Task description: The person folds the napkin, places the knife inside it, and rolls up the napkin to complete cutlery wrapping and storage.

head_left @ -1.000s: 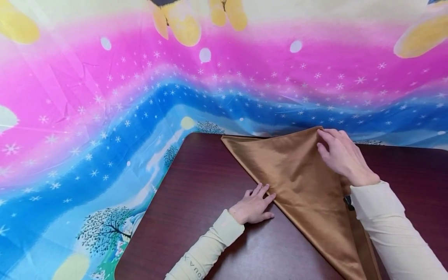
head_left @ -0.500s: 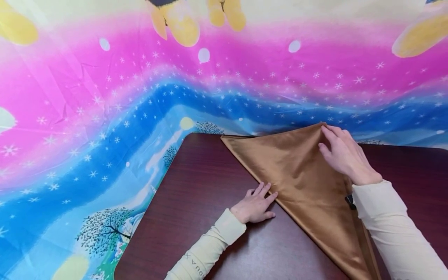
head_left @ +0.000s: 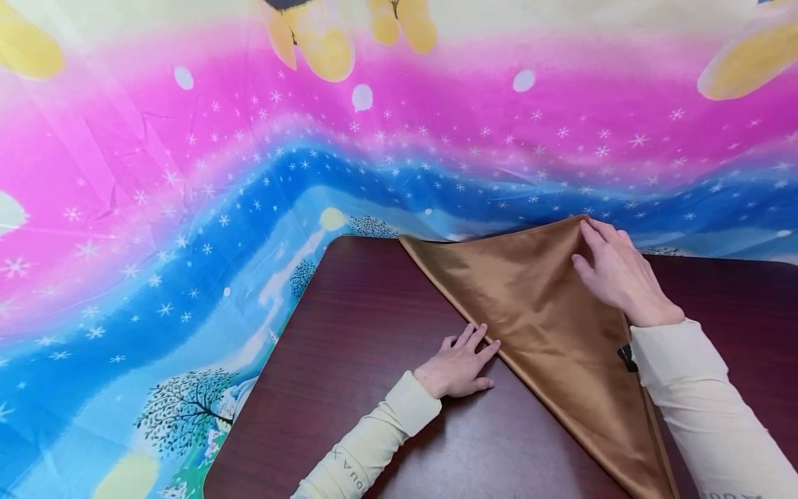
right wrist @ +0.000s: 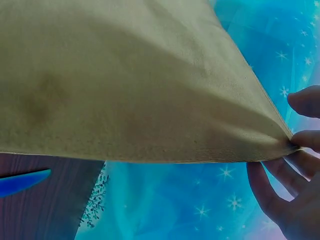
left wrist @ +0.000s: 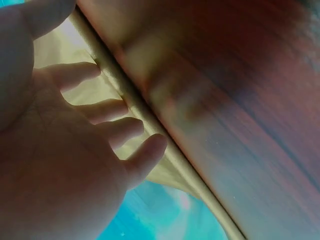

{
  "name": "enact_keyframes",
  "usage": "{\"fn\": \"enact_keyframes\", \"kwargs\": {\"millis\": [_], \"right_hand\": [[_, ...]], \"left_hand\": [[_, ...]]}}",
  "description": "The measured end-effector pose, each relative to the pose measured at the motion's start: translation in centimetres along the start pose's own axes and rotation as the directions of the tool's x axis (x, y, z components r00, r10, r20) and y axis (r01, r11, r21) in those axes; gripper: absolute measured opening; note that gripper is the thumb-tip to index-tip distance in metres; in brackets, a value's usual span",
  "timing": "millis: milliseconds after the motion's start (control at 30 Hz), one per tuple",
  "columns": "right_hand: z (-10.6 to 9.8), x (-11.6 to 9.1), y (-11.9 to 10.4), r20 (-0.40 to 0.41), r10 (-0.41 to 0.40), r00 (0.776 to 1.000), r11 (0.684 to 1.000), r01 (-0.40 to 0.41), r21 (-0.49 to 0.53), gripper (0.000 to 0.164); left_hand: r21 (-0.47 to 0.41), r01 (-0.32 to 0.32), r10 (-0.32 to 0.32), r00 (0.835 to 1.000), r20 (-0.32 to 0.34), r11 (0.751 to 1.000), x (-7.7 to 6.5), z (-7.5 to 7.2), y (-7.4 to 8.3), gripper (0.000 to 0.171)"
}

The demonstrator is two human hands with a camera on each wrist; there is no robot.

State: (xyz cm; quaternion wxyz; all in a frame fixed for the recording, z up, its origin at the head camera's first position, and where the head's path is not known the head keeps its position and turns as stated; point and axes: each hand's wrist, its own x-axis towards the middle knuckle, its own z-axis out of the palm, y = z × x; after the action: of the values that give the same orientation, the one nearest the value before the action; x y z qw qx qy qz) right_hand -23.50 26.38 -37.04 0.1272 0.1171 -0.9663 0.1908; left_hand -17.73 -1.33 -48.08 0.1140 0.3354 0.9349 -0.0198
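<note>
A brown satin cloth point(head_left: 530, 312), folded into a rough triangle, lies across the table. At its far corner, my right hand point(head_left: 617, 270) pinches the tip between thumb and fingers and holds it raised off the tabletop. The right wrist view shows that cloth corner point(right wrist: 240, 135) caught at the fingertips, with the sheet stretched away from them. My left hand point(head_left: 458, 364) rests with spread, fairly straight fingers on the long folded edge. From the left wrist view, those fingers point(left wrist: 112, 107) lie along the rolled-looking fold point(left wrist: 145, 115).
The dark reddish wooden table point(head_left: 324, 360) has rounded corners. Behind it hangs a pink and blue backdrop point(head_left: 249, 173) with snowflakes and trees. A small black object point(head_left: 627, 358) shows beside the right cuff, partly hidden. A blue pointed shape point(right wrist: 25, 182) appears in the right wrist view.
My right hand has drawn the pinched corner slightly up and to the right. The cloth's far left tip and my left hand have shifted a little to the right.
</note>
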Motion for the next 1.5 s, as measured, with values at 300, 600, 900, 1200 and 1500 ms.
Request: {"fn": "enact_keyframes", "kwargs": {"millis": [300,600,900,1200,1500], "right_hand": [[0.0,0.2,0.4,0.028,0.027,0.999,1.0,-0.027,0.006,0.065],[0.7,0.0,1.1,0.081,0.026,0.996,0.999,-0.028,0.024,0.066],[2.3,-0.3,2.2,0.138,0.004,0.99,0.999,-0.009,0.033,0.067],[3.5,-0.6,3.1,0.198,0.036,0.98,0.999,-0.041,0.021,0.065],[4.5,-1.1,4.3,0.22,0.042,0.975,0.999,-0.044,0.001,0.062]], "left_hand": [[0.012,-0.003,0.003,1.0,0.011,1.0,0.1,-0.1,0.1,0.07],[0.008,0.005,-0.006,1.0,0.027,1.0,0.2,-0.1,0.0,0.07],[0.005,-0.004,0.004,1.0,0.028,1.0,0.4,0.0,0.0,0.069],[0.012,-0.004,0.004,1.0,0.023,1.0,0.5,0.0,0.0,0.068],[0.023,-0.003,0.003,1.0,0.021,1.0,0.6,0.0,-0.1,0.068]]}}
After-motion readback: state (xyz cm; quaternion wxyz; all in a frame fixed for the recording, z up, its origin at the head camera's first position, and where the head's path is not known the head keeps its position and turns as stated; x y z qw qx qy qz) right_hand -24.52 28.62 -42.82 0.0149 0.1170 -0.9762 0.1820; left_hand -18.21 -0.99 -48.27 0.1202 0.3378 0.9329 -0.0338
